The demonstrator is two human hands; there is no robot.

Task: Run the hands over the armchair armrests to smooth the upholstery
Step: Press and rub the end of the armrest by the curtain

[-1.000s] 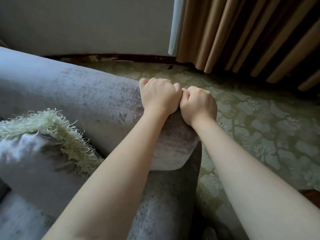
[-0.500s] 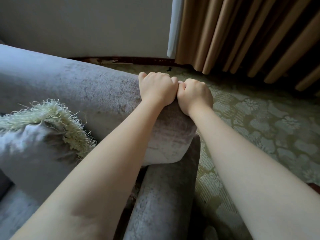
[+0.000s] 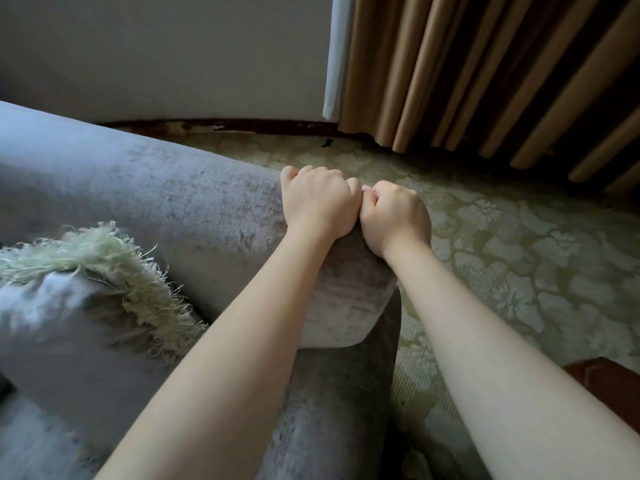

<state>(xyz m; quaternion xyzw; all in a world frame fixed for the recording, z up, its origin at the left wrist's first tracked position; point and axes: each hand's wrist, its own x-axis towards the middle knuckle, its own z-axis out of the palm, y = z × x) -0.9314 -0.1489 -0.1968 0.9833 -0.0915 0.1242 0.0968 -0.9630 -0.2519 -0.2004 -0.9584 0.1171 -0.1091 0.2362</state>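
A grey velvet armrest (image 3: pixel 166 202) of the armchair runs from the far left to the middle of the view. Both hands rest side by side on its rounded top near the front end. My left hand (image 3: pixel 317 202) lies on the crest with fingers curled down over the far side. My right hand (image 3: pixel 396 216) sits just to its right, fingers bent and tucked, touching the left hand. The fingertips are hidden behind the armrest's far edge. The armrest's front face (image 3: pixel 339 306) shows below the wrists.
A grey cushion (image 3: pixel 69 327) with a pale green fringe (image 3: pixel 114 265) lies on the seat at the left. Green floral carpet (image 3: pixel 519 258) spreads to the right. Tan curtains (image 3: pixel 485 71) hang at the back right, beside a grey wall (image 3: pixel 166 53). A reddish-brown object (image 3: pixel 609 386) shows at the lower right.
Both hands stay together on the armrest top with hardly any shift. The view has tilted slightly, so the cushion and armrest sit a little differently in frame.
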